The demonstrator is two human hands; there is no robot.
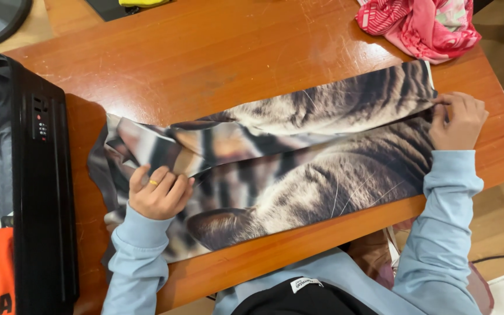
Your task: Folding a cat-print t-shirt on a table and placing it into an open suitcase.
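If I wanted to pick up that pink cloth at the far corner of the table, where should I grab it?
Probably from above, pinching the raised folds in the middle of the pink cloth. It lies in a crumpled heap on the wooden table, so the bunched ridges give something to pinch, while its edges lie flat against the wood.

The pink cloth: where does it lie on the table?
In the head view, the pink cloth lies bunched at the table's far right corner, just beyond the right hand.

Left hand (160,195) curled, right hand (458,119) pinching.
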